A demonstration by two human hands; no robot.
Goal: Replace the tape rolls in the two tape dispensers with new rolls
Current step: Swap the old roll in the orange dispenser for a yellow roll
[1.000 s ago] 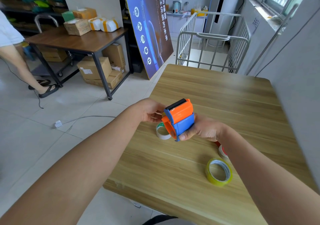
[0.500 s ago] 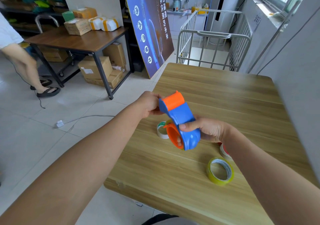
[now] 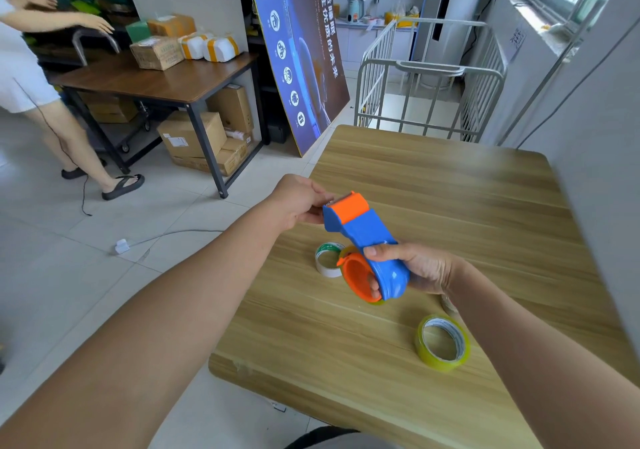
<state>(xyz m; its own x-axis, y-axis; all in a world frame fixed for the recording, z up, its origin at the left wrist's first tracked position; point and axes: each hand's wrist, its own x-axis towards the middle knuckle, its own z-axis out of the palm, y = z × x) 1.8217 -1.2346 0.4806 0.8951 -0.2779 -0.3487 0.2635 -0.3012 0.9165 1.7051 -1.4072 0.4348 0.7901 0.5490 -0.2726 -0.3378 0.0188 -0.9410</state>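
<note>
Dispenser (image 3: 367,241) is held clear above the table (image 3: 450,206): right hand (image 3: 419,268) wraps the rounded blue body, a finger showing through the open orange hub, while left hand (image 3: 298,203) pinches the orange-capped toothed head, likely steadying it for roll work (whether a tape tail is also caught cannot be made out). Shell is smooth moulded plastic; on the wood-grain top lie a white roll (image 3: 327,260) and, nearer, a translucent yellow roll (image 3: 443,343), both flat.

Above the wooden table (image 3: 450,185) is one tape dispenser (image 3: 370,237), and on that table lie one yellow-green tape roll (image 3: 424,351), one white tape roll (image 3: 323,270) and the partly hidden edge of a third roll (image 3: 449,305)
</note>
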